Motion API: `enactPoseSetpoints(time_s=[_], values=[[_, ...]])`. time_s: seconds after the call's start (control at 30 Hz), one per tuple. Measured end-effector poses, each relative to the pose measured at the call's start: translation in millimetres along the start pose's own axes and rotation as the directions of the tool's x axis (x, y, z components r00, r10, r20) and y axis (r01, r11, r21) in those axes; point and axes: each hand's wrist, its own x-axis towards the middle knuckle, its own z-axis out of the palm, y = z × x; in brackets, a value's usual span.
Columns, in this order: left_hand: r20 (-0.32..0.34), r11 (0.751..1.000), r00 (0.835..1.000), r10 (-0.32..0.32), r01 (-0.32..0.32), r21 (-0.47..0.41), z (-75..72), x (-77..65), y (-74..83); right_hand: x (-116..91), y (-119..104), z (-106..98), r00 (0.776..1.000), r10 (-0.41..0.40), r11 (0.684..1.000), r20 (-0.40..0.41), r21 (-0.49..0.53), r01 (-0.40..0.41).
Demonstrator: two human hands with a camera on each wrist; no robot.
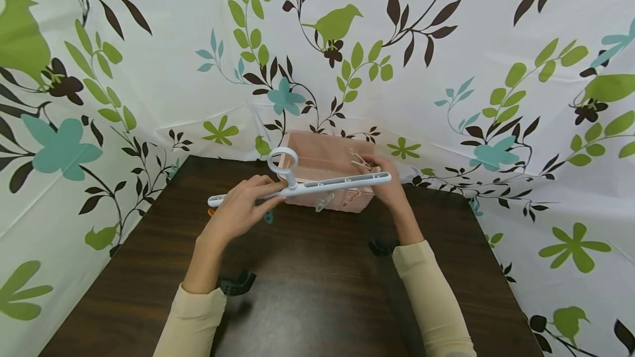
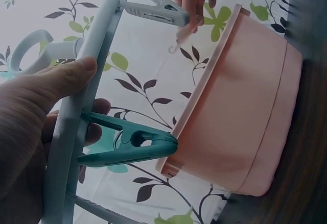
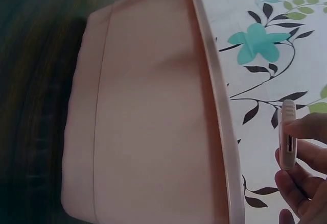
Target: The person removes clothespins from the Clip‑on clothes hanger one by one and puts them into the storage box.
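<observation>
My left hand [image 1: 238, 211] grips a pale grey-white clip hanger [image 1: 342, 182] by its long bar, next to the ring-shaped hook [image 1: 283, 151]. From the bar hang a teal clothespin [image 2: 120, 157], a grey clothespin [image 2: 153, 14], a pink clothespin [image 1: 351, 198] and an orange one [image 1: 211, 212], mostly hidden behind the bar. Beyond the bar's right end, my right hand [image 1: 387, 178] pinches a pale pink clothespin [image 3: 288, 132] between thumb and fingers, above the bin. In the head view the bar covers part of the right hand.
A pink plastic bin [image 1: 310, 150] stands at the back of the dark wooden table [image 1: 297, 291], just behind the hanger. A patterned white cloth [image 1: 173, 70] with leaves and birds covers the walls behind and at both sides.
</observation>
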Motion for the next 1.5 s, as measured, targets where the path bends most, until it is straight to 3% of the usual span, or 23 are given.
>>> enactPoseSetpoints(time_s=[0.13, 0.5, 0.73, 0.9, 1.13, 1.3, 1.5], values=[[0.011, 1.0, 1.0, -0.007, 0.007, -0.002, 0.1, 0.8, 0.0, 5.6, 0.4, 3.3, 0.999, -0.014, 0.995, 0.032, -0.102, 0.017], [0.017, 1.0, 0.999, -0.029, 0.029, -0.01, -0.3, 0.9, 0.1, 15.6, 8.0, 11.4, 0.994, -0.08, 0.991, 0.079, -0.101, 0.088], [0.019, 0.999, 0.999, -0.032, 0.032, -0.007, 0.1, 1.2, 0.5, 21.1, 19.1, 14.8, 0.995, 0.03, 0.985, 0.095, -0.17, -0.013], [0.023, 1.0, 0.999, -0.03, 0.03, 0.001, 0.8, 1.5, -0.1, 18.3, 9.1, 12.2, 0.993, 0.074, 0.985, 0.094, -0.161, -0.058], [0.017, 1.0, 1.0, -0.026, 0.026, 0.002, 0.5, 1.3, 0.3, 7.1, -0.3, 8.8, 0.997, 0.021, 0.993, 0.081, -0.115, -0.011], [0.005, 1.0, 1.0, -0.015, 0.015, 0.004, 1.1, 0.7, -0.1, -2.0, -8.7, 7.0, 0.998, 0.034, 0.994, 0.052, -0.101, -0.029], [-0.013, 1.0, 1.0, 0.002, -0.002, 0.006, 0.0, 0.2, 0.8, -16.1, -21.8, 1.8, 1.0, -0.01, 0.999, -0.026, 0.033, 0.011]])
